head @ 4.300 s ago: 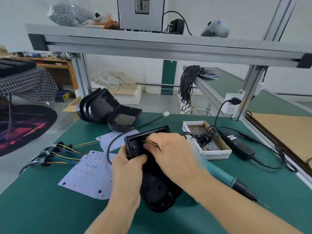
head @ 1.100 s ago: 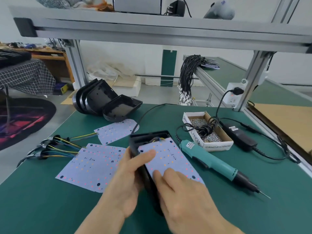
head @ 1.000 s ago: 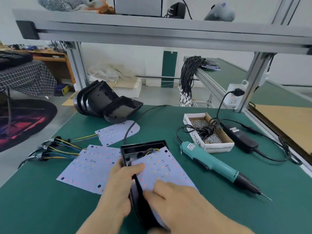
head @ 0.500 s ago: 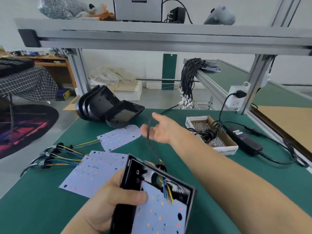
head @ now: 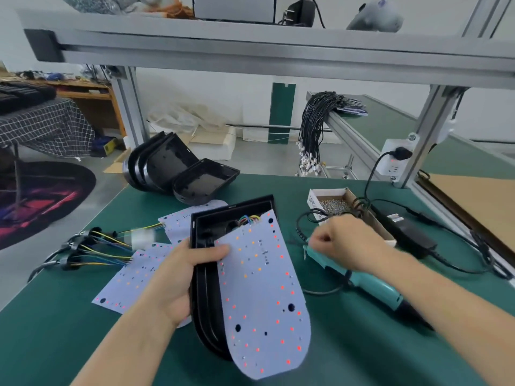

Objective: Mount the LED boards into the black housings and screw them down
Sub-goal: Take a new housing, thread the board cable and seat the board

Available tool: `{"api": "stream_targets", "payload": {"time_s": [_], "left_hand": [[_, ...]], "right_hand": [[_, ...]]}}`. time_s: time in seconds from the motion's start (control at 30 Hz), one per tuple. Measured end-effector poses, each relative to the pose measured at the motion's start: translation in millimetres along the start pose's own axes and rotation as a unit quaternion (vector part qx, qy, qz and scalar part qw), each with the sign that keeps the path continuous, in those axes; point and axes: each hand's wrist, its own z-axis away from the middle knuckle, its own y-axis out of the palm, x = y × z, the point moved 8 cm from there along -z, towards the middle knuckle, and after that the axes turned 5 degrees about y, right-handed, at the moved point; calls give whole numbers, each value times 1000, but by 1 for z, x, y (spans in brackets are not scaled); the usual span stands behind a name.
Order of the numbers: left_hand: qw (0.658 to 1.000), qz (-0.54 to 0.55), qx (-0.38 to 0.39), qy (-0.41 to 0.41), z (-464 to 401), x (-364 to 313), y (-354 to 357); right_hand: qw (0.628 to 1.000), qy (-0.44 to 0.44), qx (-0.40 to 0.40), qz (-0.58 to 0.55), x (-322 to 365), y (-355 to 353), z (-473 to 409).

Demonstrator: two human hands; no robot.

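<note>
Fingers and thumb of the left hand (head: 178, 277) grip the black housing (head: 204, 277), its LED board (head: 262, 296) lying loose (no screws visible). Right hand (head: 338, 240), fingers curled, is at the teal screwdriver (head: 362, 280); its grasp is unclear. Spare housings (head: 178, 169) and boards (head: 131, 280) wait.

1. A green-matted work surface (head: 69, 324) sits under a grey aluminium-profile overhead shelf (head: 278, 51).
2. Behind it stands a plain white wall (head: 223, 98) above a pale grey floor (head: 264, 160).
3. At far left are a wooden shelf unit (head: 92, 101), a checked-cloth table (head: 47, 129) and a dark round rug (head: 41, 199).
</note>
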Motion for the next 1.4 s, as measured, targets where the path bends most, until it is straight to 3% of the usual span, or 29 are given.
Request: {"api": "stream_targets", "payload": {"time_s": [0.17,0.23,0.33,0.4,0.47,0.53,0.6,0.67,0.73,0.87,1.2,1.27,1.4], "left_hand": [[999,-34,-20,11,-14,11,9],[998,-43,-34,17,-18,18,11],[997,-44,-58,32,-24,21,10],[996,-40,-65,42,-26,22,9],[996,-29,-68,46,-26,24,10],[996,-12,-71,44,-25,27,11],[996,6,-76,42,-24,29,10],[995,12,-84,50,-23,28,10],[994,3,-88,62,-23,27,9],[995,-26,-75,54,-22,25,13],[997,1,-66,31,-18,23,8],[996,-20,-62,58,-17,20,9],[985,-68,-93,126,-14,9,7]], "right_hand": [[998,33,38,23,-18,25,22],[998,34,16,42,-13,15,25],[991,46,-66,-108,-8,-12,34],[962,47,8,-269,1,-6,44],[927,63,86,-359,11,10,53],[916,91,79,-382,9,17,54],[930,118,40,-346,1,16,53],[922,117,73,-361,4,22,55],[900,98,107,-410,9,26,56],[846,88,81,-519,10,15,51],[744,82,84,-657,18,19,50],[755,71,51,-650,18,17,48],[850,25,-26,-525,26,10,49]]}}
